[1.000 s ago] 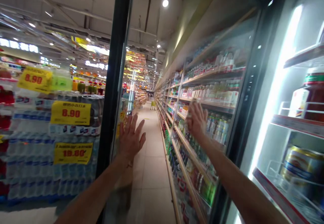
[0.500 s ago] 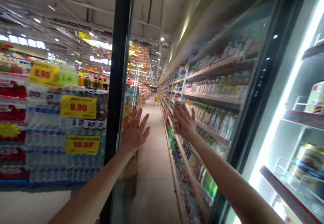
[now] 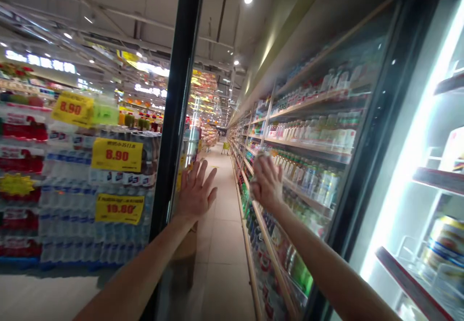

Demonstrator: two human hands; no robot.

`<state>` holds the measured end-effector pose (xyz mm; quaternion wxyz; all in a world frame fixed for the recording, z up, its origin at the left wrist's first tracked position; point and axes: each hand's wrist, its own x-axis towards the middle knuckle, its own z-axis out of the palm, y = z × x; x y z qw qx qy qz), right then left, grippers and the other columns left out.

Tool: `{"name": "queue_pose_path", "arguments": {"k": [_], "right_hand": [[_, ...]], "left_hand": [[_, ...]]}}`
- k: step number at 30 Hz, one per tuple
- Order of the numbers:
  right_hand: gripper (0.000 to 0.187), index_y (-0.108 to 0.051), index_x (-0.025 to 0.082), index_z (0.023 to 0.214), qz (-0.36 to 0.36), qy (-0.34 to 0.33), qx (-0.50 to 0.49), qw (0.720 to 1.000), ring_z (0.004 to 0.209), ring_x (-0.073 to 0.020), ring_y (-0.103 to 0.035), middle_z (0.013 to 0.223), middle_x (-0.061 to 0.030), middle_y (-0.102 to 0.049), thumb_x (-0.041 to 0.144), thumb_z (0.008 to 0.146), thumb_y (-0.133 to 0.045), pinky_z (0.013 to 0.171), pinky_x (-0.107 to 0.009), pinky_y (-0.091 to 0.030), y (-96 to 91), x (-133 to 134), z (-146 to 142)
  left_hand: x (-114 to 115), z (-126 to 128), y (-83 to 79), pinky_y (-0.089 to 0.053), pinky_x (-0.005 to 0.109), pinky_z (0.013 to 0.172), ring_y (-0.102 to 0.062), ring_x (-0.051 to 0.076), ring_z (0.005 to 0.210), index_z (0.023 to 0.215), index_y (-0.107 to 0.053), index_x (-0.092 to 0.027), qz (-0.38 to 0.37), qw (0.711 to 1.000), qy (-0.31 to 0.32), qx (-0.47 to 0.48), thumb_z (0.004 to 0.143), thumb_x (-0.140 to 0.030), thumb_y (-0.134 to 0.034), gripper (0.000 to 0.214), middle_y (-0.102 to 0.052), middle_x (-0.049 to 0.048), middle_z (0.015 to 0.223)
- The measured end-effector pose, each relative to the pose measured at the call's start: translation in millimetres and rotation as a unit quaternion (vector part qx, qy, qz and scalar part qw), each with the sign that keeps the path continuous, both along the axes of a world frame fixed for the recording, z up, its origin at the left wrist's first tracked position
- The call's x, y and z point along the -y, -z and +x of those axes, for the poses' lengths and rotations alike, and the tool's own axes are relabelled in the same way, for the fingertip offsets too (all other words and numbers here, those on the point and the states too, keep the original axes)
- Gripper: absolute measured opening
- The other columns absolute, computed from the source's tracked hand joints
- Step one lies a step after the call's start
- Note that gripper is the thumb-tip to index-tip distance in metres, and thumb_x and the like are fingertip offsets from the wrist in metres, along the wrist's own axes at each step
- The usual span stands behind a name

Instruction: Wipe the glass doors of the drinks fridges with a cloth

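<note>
Fingers spread and gripping nothing, the left hand is at the large black-framed clear glass door, near its left edge. The right hand bends its blurred fingers nearer the middle, their grasp impossible to tell; beyond the right edge stands a brightly lit white cooler.

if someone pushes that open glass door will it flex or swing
The glass door would probably feel stiff, given the dark frame bordering it. It likely swings rather than tips, since it stands open beside the lit shelves.
</note>
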<state>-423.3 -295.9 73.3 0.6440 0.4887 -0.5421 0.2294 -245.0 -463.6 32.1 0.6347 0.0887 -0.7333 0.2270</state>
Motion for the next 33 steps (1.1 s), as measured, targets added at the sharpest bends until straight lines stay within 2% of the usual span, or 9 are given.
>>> {"name": "queue_pose_path", "arguments": {"k": [3, 6, 11, 16, 21, 24, 28, 31, 33], "right_hand": [[0.048, -0.043, 0.024, 0.132, 0.065, 0.001, -0.043, 0.997, 0.136, -0.0229, -0.026, 0.135, -0.0081, -0.047, 0.028, 0.084, -0.04, 0.111, -0.051, -0.012, 9.2, 0.6, -0.3], [0.051, -0.041, 0.021, 0.133, -0.063, 0.036, 0.098, 0.993, 0.135, -0.025, -0.028, 0.138, -0.012, -0.042, 0.03, 0.084, -0.038, 0.109, -0.054, -0.015, -4.2, -43.5, -42.4], [0.058, -0.029, 0.012, 0.14, -0.269, 0.069, 0.255, 0.926, 0.134, -0.0325, -0.027, 0.142, -0.0246, -0.032, 0.03, 0.085, -0.03, 0.102, -0.063, -0.019, -21.1, -94.8, -87.0], [0.056, -0.026, 0.018, 0.141, -0.138, 0.019, 0.11, 0.984, 0.137, -0.0275, -0.024, 0.139, -0.0161, -0.04, 0.03, 0.087, -0.032, 0.106, -0.056, -0.023, 5.0, -17.0, -20.9], [0.065, -0.005, 0.015, 0.145, -0.111, -0.064, 0.067, 0.99, 0.138, -0.0226, -0.02, 0.14, -0.0161, -0.039, 0.024, 0.088, -0.033, 0.109, -0.052, -0.026, -0.9, 48.1, 39.3], [0.068, -0.002, 0.016, 0.146, -0.094, -0.117, 0.05, 0.987, 0.137, -0.0218, -0.023, 0.146, -0.0144, -0.03, 0.025, 0.087, -0.035, 0.106, -0.049, -0.034, -6.4, 46.8, 45.5], [0.07, -0.001, 0.02, 0.146, -0.052, -0.141, 0.043, 0.988, 0.136, -0.0217, -0.026, 0.148, -0.0122, -0.026, 0.019, 0.084, -0.035, 0.104, -0.047, -0.038, -7.4, 24.9, 35.1], [0.077, 0.0, 0.016, 0.145, 0.043, -0.105, -0.002, 0.993, 0.136, -0.0252, -0.027, 0.146, -0.0153, -0.029, 0.029, 0.083, -0.043, 0.106, -0.052, -0.034, -8.3, -0.3, 15.8], [0.077, -0.002, 0.018, 0.146, 0.028, -0.05, -0.002, 0.998, 0.136, -0.0267, -0.026, 0.146, -0.016, -0.029, 0.035, 0.083, -0.044, 0.107, -0.056, -0.027, -8.9, -15.5, -0.1]], "left_hand": [[3.0, -1.6, -1.1, -0.013, 0.051, 0.112, -0.012, 0.027, 0.139, 0.137, -0.035, -0.019, -0.006, 1.0, 0.009, 0.0, 0.085, -0.027, -0.05, 0.054, -0.029, 0.0148, 0.146], [5.3, -3.0, -1.7, -0.013, 0.049, 0.112, -0.011, 0.026, 0.14, 0.136, -0.036, -0.018, -0.006, 1.0, 0.012, -0.001, 0.085, -0.027, -0.05, 0.053, -0.03, 0.0151, 0.146], [8.1, -1.5, -0.4, -0.013, 0.049, 0.112, -0.015, 0.026, 0.139, 0.139, -0.031, -0.021, 0.007, 0.999, 0.034, 0.0, 0.085, -0.027, -0.052, 0.058, -0.028, 0.0129, 0.147], [-8.1, -3.8, -7.5, -0.012, 0.052, 0.112, -0.02, 0.026, 0.138, 0.14, -0.027, -0.025, 0.009, 0.995, 0.096, -0.025, 0.085, -0.019, -0.05, 0.06, -0.028, 0.0106, 0.147], [-47.7, -24.8, -29.1, -0.038, 0.038, 0.103, -0.042, 0.018, 0.127, 0.143, -0.017, -0.023, -0.023, 0.956, 0.288, 0.051, 0.088, -0.011, -0.035, 0.059, -0.044, 0.0099, 0.138], [-61.4, -36.9, -41.1, -0.043, 0.034, 0.098, -0.042, 0.018, 0.127, 0.144, -0.014, -0.019, 0.025, 0.952, 0.305, 0.023, 0.089, -0.014, -0.034, 0.058, -0.044, 0.0125, 0.138], [-63.9, -42.6, -47.7, -0.036, 0.036, 0.102, -0.032, 0.019, 0.133, 0.142, -0.021, -0.016, -0.026, 0.974, 0.22, 0.043, 0.089, -0.016, -0.036, 0.055, -0.042, 0.0127, 0.14], [-65.7, -45.0, -52.1, -0.026, 0.039, 0.109, -0.035, 0.02, 0.132, 0.138, -0.034, -0.017, -0.024, 0.989, 0.143, 0.033, 0.089, -0.022, -0.041, 0.049, -0.044, 0.0103, 0.138], [-70.7, -48.8, -58.2, -0.021, 0.044, 0.111, -0.034, 0.023, 0.132, 0.134, -0.04, -0.017, -0.038, 0.993, 0.107, 0.025, 0.088, -0.026, -0.045, 0.047, -0.044, 0.0106, 0.138]]}}
